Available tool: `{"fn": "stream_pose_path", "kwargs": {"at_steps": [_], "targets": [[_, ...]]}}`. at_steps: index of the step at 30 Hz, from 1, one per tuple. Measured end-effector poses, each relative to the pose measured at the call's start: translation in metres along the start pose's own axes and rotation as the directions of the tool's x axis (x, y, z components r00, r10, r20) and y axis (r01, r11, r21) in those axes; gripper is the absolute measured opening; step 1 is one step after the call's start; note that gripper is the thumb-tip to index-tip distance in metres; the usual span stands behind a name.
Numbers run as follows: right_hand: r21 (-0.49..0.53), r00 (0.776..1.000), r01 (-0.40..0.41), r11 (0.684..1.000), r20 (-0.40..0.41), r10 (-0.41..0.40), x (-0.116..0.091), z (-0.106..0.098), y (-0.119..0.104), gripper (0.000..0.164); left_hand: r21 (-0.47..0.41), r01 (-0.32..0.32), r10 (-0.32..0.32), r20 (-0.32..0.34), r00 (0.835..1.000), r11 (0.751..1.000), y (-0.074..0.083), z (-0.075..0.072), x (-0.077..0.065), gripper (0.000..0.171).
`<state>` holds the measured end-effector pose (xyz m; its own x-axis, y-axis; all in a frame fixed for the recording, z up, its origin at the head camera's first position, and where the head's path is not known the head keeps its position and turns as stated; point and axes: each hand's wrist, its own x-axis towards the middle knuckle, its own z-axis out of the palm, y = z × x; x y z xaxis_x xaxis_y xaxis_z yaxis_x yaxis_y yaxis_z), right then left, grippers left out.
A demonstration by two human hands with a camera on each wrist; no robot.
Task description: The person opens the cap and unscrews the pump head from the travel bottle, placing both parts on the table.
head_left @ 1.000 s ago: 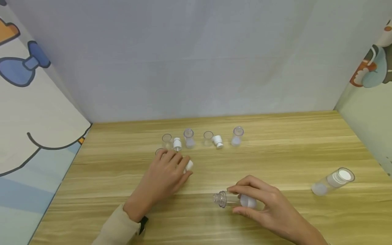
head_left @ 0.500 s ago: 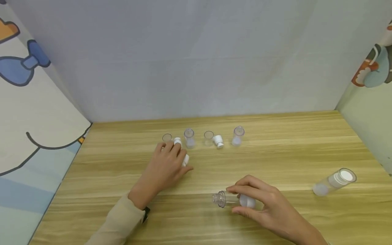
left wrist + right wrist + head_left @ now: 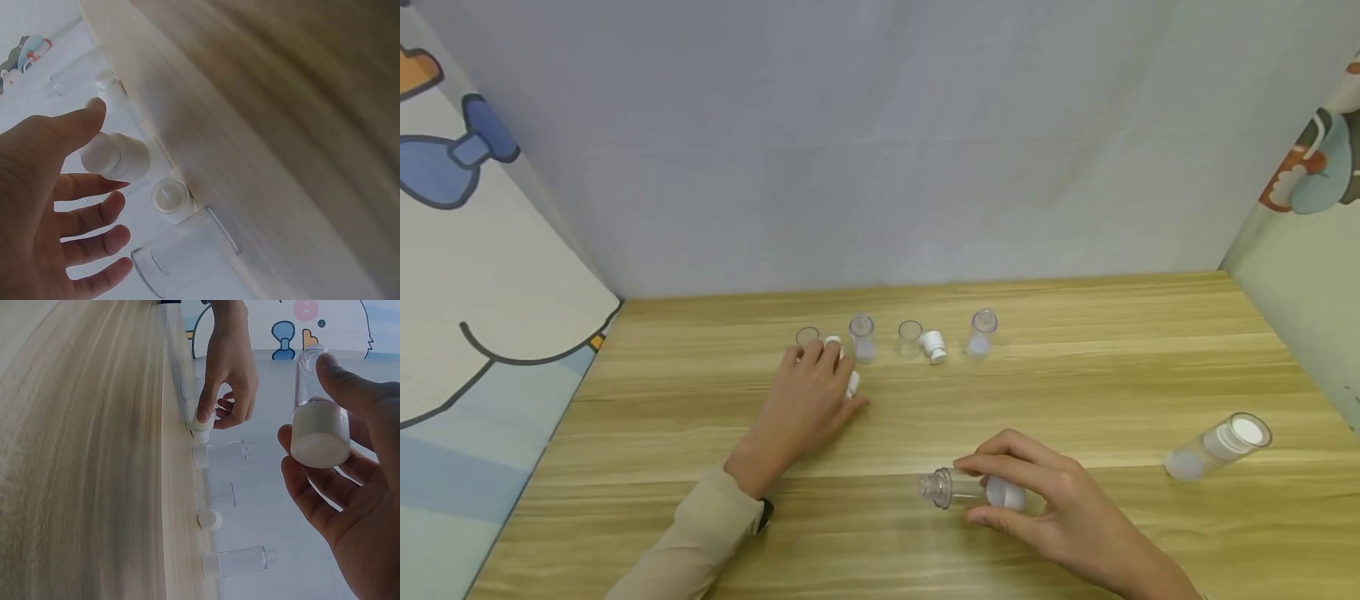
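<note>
My left hand (image 3: 808, 396) is over the back left of the table. In the left wrist view its thumb and fingers are spread around a white pump top (image 3: 119, 156), with a gap at the thumb. A second white pump top (image 3: 170, 195) and a clear cylindrical cap (image 3: 184, 253) stand just beyond the fingers. My right hand (image 3: 1060, 500) holds a clear bottle (image 3: 966, 487) with a white base between thumb and fingers. The bottle lies sideways, its open neck pointing left. In the right wrist view its white base (image 3: 320, 434) faces the camera.
Along the back of the wooden table (image 3: 1075, 350) stand two clear bottles, one (image 3: 862, 337) nearer the left hand and one (image 3: 982, 333) farther right. Between them are a clear cap (image 3: 910, 337) and a white pump top (image 3: 934, 346). A capped bottle (image 3: 1217, 447) stands at right.
My left hand has moved a little away from me, toward the back row, and the white pump top beside its thumb has shifted the same way. My right hand stays still with the bottle.
</note>
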<state>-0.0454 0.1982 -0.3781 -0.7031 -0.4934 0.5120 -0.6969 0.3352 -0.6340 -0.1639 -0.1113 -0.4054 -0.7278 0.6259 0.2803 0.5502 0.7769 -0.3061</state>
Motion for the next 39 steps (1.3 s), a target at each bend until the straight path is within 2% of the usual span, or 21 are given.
{"fn": "stream_pose_path", "kwargs": {"at_steps": [11,18,29,39], "targets": [[0.014,1.0,-0.003,1.0,0.003,0.003,0.0003,0.0008,-0.0003,0.048,0.032,0.073,-0.074,0.045,0.996,0.997,-0.0014,0.0046,-0.0002,0.056],[0.022,1.0,-0.007,1.0,0.004,0.007,0.001,0.0008,-0.0011,0.047,0.067,0.071,-0.074,0.05,0.996,0.995,-0.0016,0.005,-0.0003,0.057],[0.022,0.998,-0.06,0.998,0.027,0.06,-0.0005,0.0012,-0.002,0.05,0.066,0.071,-0.075,0.061,0.995,0.995,-0.0022,0.0052,-0.0014,0.055],[-0.005,0.993,-0.111,0.994,0.041,0.111,0.0,0.0016,-0.0002,0.048,0.002,0.083,-0.083,0.076,0.994,0.997,-0.0034,0.003,-0.0012,0.05]]}}
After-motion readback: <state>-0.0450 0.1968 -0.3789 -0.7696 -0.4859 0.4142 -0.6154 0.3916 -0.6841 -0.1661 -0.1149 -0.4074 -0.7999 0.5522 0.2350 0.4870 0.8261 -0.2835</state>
